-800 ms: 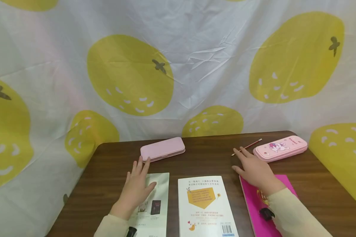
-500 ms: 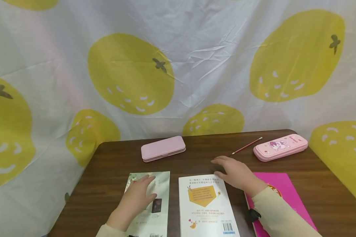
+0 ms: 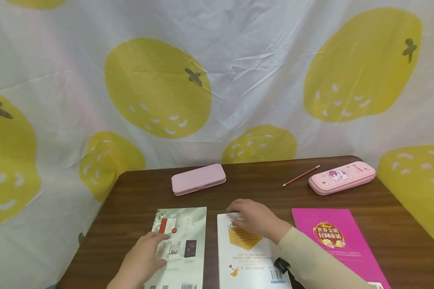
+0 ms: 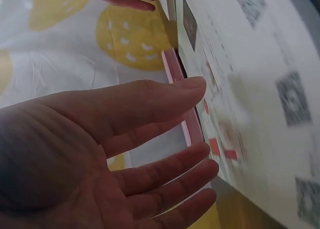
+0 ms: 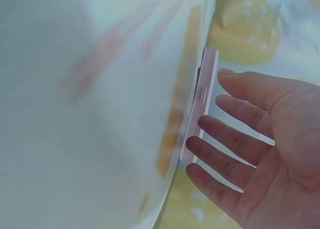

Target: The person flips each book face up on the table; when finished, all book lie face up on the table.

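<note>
1. backdrop: one white cloth printed with large yellow fruit, hanging behind and to the sides of one dark wood-grain desk [image 3: 253, 182].
2. pale green book [image 3: 182, 249]: lying flat, left of the desk's middle, toward the near edge. we judge it thin, light and rather floppy, its cover smooth enough to slide; best taken by a long side, thumb above and fingers beneath.
3. white book [image 3: 251, 261]: lying flat, centred between the desk's left and right edges. we judge it light but a touch stiffer, its pages liable to fan if only the cover is lifted; best pinched through the whole thickness at a corner.
4. left hand [image 3: 142, 255]: over the pale green book's left side, fingers extended, thumb well apart, holding nothing; we cannot tell whether it touches the cover.
5. right hand [image 3: 254, 218]: over the white book's far end, fingers loosely bent and spread, holding nothing; contact likewise unclear to us.
6. magenta book [image 3: 351, 241]: flat toward the desk's right edge, partly under a cream sleeve [image 3: 314, 257].
7. lilac case [image 3: 199, 179]: near the far edge, left of middle.
8. red pencil [image 3: 301, 176] and pink rabbit case [image 3: 341, 178]: side by side toward the far right corner.
</note>
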The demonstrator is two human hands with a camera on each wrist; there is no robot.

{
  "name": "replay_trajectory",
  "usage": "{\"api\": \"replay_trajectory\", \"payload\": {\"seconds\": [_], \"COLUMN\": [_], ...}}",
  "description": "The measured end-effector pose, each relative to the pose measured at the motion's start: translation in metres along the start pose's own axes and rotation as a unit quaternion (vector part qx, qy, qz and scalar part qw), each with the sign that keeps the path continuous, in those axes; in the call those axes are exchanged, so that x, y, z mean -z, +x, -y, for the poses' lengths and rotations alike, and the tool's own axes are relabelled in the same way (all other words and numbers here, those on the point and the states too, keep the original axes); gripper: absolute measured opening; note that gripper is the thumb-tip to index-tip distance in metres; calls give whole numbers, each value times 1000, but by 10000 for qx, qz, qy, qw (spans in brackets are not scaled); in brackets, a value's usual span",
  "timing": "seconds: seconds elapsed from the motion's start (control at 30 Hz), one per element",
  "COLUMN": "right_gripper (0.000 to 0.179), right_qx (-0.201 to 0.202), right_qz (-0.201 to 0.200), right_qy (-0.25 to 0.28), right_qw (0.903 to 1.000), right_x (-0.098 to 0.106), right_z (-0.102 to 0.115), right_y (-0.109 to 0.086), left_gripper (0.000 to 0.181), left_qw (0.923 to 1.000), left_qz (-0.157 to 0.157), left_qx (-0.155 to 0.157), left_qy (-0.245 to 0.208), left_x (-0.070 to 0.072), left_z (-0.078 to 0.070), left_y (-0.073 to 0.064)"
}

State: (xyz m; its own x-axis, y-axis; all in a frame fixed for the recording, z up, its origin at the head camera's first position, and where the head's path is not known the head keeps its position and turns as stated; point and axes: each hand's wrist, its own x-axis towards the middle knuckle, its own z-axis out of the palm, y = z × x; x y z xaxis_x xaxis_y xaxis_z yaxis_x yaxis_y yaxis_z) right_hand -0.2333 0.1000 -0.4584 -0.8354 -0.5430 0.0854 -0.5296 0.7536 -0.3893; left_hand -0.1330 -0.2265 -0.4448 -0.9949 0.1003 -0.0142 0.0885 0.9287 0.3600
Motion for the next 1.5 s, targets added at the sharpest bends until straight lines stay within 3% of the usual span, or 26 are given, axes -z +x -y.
{"api": "replay_trajectory", "payload": {"seconds": [0.13,0.33,0.57,0.73,1.0,1.1,1.3,1.5], "right_gripper": [35,37,42,41,41,42,43,39], "right_qx": [309,545,653,574,466,451,400,367], "right_qz": [72,320,473,567,622,633,620,506], "right_qy": [137,108,-3,-150,-384,-469,-543,-205], "right_qw": [9994,9979,9967,9966,9962,9959,9958,9978], "right_x": [0,-6,-13,-17,-26,-28,-30,-33], "right_z": [10,22,30,40,45,47,50,51], "right_y": [9,22,33,41,51,54,60,63], "left_gripper": [58,54,50,52,72,77,81,73], "left_qw": [9993,9911,9895,9800,9670,9656,9660,9644], "left_qz": [288,1128,1180,1550,2102,2146,2103,2145], "left_qx": [244,685,685,975,601,573,819,640], "left_qy": [36,-171,-480,-781,-1310,-1355,-1265,-1406], "left_x": [2,2,1,7,11,9,6,6], "left_z": [14,42,52,56,66,67,65,70], "left_y": [-3,-7,-15,-21,-28,-28,-27,-26]}}
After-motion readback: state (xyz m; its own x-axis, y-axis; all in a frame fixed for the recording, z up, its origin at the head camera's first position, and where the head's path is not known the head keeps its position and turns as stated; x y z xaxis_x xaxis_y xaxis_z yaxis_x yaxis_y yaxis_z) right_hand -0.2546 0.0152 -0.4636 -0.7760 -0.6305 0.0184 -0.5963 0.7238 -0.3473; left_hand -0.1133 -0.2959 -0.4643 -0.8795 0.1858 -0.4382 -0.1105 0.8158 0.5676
